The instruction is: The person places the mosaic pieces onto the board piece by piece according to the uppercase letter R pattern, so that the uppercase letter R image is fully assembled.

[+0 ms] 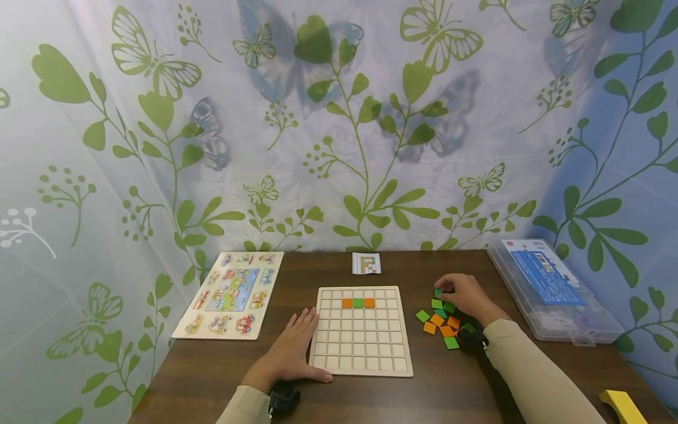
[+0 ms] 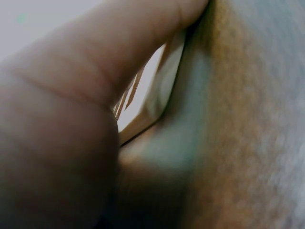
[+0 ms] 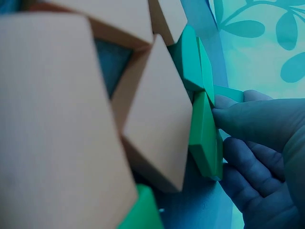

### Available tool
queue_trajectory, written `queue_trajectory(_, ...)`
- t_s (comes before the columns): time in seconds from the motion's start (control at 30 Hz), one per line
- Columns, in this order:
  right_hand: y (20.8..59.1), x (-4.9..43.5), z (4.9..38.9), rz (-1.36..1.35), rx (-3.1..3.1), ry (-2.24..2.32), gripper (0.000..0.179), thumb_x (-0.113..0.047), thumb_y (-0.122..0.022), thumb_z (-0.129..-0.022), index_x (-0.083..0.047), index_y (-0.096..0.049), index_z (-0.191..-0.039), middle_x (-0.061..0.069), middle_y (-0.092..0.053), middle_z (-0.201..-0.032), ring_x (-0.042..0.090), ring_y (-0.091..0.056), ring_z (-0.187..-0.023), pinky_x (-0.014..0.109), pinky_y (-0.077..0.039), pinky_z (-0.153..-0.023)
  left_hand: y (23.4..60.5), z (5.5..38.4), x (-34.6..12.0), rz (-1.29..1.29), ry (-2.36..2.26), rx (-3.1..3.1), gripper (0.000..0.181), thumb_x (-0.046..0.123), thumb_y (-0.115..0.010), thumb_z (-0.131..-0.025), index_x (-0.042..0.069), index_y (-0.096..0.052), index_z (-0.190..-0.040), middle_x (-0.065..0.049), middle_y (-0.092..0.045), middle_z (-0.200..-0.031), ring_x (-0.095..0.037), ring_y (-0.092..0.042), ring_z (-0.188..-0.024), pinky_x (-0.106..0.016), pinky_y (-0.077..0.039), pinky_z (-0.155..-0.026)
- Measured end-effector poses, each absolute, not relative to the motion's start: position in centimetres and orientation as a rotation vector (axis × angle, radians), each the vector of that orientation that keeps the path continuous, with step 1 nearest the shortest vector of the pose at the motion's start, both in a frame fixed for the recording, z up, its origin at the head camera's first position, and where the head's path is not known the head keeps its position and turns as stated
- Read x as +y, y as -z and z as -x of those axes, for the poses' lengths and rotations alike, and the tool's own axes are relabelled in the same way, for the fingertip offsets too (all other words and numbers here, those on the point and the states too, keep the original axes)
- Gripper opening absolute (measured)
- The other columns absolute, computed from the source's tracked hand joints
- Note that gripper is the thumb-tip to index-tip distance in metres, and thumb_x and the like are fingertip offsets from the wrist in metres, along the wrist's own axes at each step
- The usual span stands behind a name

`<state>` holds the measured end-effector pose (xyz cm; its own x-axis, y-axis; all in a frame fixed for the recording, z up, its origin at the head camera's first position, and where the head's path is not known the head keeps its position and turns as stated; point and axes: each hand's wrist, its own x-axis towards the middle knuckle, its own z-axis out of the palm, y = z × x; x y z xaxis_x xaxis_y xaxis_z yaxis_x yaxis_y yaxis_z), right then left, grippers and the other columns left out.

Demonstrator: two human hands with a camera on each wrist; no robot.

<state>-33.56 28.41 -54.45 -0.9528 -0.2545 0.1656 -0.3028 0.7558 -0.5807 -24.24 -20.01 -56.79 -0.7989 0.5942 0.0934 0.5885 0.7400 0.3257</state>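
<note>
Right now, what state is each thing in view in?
Board: flat, partly filled
Placed tiles: set in one row
Loose tiles: scattered, some overlapping
Left grip: fingers extended, at the board's left edge
Right grip: pinching a green tile
Card: pattern side up
Puzzle: picture side up
Plastic case: lid looks closed

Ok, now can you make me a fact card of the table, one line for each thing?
Board: wooden, with grid squares
On it: three tiles in a row, orange, green, orange
Left hand: spread along the board's left edge
Right hand: pinches a green tile
Loose tiles: orange and green, right of the board
Behind the board: small pattern card
Far left: picture puzzle
Far right: plastic case
</note>
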Motion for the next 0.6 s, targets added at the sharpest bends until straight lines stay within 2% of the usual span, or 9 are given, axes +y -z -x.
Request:
queue_trajectory(0.3,54.2,28.41,33.32,-0.456,-2.835,-1.003,0.011,0.0,-0.081,-0.092,-0.006,-0.076,-0.099,-0.002,-0.069,-0.088,0.021,-0.064,-0.082,0.043,-0.058,-0.076,56.91,24.3,-20.03,-0.991,-0.536,2.92,0.141,0.089,-0.071,-0.072,-0.005,-0.023,-0.165,-0.022,-0.017,-0.171,-0.038,-0.013,-0.158,-0.058,-0.012,-0.124)
queue_trajectory(0.6,54.21,28.54,33.22,-0.454,-2.829,-1.025,0.005,-0.002,-0.078,-0.095,-0.005,-0.076,-0.1,-0.002,-0.07,-0.089,0.022,-0.065,-0.083,0.044,-0.057,-0.075,56.83,24.2,-20.03,-0.988,-0.535,2.909,0.141,0.088,-0.071,-0.072,-0.005,-0.021,-0.165,-0.022,-0.015,-0.172,-0.039,-0.013,-0.158,-0.059,-0.012,-0.124)
